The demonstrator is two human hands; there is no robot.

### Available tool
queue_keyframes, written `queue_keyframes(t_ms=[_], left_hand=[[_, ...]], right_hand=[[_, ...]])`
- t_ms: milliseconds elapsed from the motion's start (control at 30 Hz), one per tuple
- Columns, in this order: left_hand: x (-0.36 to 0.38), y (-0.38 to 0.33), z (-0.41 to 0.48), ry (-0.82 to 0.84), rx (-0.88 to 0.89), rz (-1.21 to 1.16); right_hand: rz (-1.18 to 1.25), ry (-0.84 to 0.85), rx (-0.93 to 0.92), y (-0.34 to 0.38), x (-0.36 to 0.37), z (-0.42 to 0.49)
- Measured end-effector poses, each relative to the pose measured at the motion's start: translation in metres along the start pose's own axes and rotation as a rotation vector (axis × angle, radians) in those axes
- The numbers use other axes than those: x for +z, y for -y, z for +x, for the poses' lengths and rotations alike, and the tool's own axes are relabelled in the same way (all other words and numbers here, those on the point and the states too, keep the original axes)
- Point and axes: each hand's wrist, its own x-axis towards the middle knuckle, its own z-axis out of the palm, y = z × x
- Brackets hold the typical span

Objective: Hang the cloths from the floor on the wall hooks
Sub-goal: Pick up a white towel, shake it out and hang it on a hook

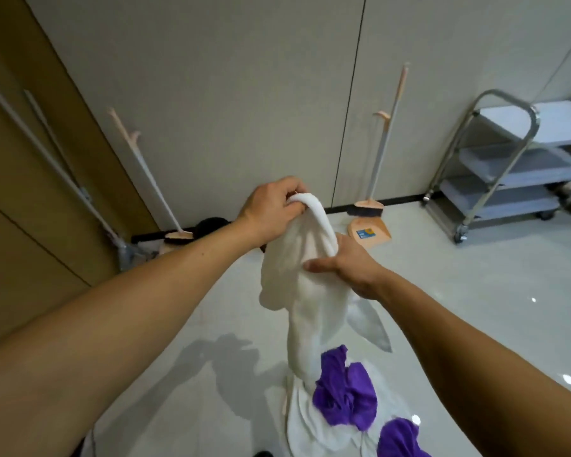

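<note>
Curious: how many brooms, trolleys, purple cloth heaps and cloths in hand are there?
Pink-handled brooms with dark bristles: 2
Grey metal three-shelf trolley: 1
Crumpled purple cloth heaps: 2
White towelling cloth held up: 1
Total: 6

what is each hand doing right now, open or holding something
Left hand: grips the top end of the white cloth.
Right hand: pinches the same cloth lower down, thumb in front.
</note>
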Motion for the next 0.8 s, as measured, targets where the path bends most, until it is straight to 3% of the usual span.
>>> queue_keyframes(t_ms=[167, 267, 367, 500, 567, 700, 800], left_hand=[[-0.055, -0.006, -0.014, -0.158, -0.055, 0.201], [-0.077, 0.013, -0.035, -0.248, -0.314, 0.233], [-0.086, 0.043, -0.082, -0.095, -0.648, 0.182], [-0.096, 0.078, -0.165, 0.151, -1.097, -0.134], [-0.105, 0.095, -0.195, 0.169, -1.203, -0.315], [-0.126, 0.119, -0.232, 0.175, -1.254, -0.662], [-0.142, 0.126, -0.240, 0.003, -1.142, -0.869]], right_hand=[[0.013, 0.208, 0.060, 0.057, 0.033, 0.001], [0.163, 0.220, 0.068, 0.082, 0.046, 0.001], [0.358, 0.326, 0.133, 0.100, 0.060, 0.000], [0.565, 0.496, 0.152, 0.118, 0.087, 0.004], [0.643, 0.582, 0.144, 0.129, 0.107, 0.006], [0.719, 0.739, 0.117, 0.159, 0.151, 0.009], [0.750, 0.817, 0.079, 0.184, 0.182, 0.006]])
